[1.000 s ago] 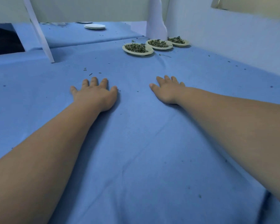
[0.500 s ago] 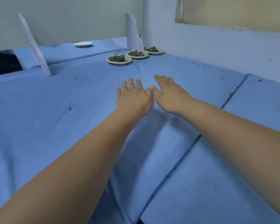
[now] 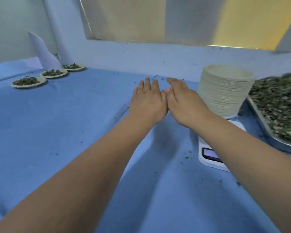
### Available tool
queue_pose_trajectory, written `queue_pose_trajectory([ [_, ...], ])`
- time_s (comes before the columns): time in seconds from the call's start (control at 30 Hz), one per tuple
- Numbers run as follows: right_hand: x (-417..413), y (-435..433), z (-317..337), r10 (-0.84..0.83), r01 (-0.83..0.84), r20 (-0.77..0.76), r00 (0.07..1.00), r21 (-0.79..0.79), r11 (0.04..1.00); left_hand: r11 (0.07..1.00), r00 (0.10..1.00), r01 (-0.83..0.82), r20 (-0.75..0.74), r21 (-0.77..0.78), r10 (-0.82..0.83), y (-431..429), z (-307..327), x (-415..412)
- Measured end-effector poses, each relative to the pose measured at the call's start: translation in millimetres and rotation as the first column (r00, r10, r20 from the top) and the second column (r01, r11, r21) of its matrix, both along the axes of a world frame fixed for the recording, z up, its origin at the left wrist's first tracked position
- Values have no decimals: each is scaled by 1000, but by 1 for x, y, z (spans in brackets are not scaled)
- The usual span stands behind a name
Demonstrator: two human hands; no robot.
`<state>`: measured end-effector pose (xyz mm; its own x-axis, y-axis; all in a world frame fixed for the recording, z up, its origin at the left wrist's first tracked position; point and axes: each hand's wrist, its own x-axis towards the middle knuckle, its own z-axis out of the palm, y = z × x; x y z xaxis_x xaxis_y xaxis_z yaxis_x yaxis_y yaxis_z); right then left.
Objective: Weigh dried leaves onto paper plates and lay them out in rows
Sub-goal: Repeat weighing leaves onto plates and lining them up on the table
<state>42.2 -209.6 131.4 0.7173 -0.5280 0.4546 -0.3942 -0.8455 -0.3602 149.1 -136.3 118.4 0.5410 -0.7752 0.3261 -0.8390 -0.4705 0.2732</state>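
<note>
Left hand [image 3: 148, 101], right hand [image 3: 185, 105] shifted rightward (flat).

No legible text or numbers, scale display [image 3: 209, 152] lit, blurred, partly covered, digits unreadable
</note>
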Motion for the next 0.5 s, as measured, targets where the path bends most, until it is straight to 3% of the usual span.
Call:
queue_pose_trajectory([
  [0.13, -88, -36, -5, -128, 128, 36, 991, 1, 992, 979, 980, 196, 24, -48, -195, -53, 4, -61],
  [0.3, -183, -77, -24, -345, 341, 61, 937, 62, 938, 905, 881, 425, 227, 7, -416, -105, 8, -114],
  [0.4, -225, -99, -41, -471, 469, 2, 882, 89, 879, 895, 867, 446, 240, 18, -436, -133, 21, -128],
  [0.5, -246, -115, -56, -569, 578, -158, 807, 12, 816, 912, 872, 404, 267, 75, -409, -158, 34, -127],
])
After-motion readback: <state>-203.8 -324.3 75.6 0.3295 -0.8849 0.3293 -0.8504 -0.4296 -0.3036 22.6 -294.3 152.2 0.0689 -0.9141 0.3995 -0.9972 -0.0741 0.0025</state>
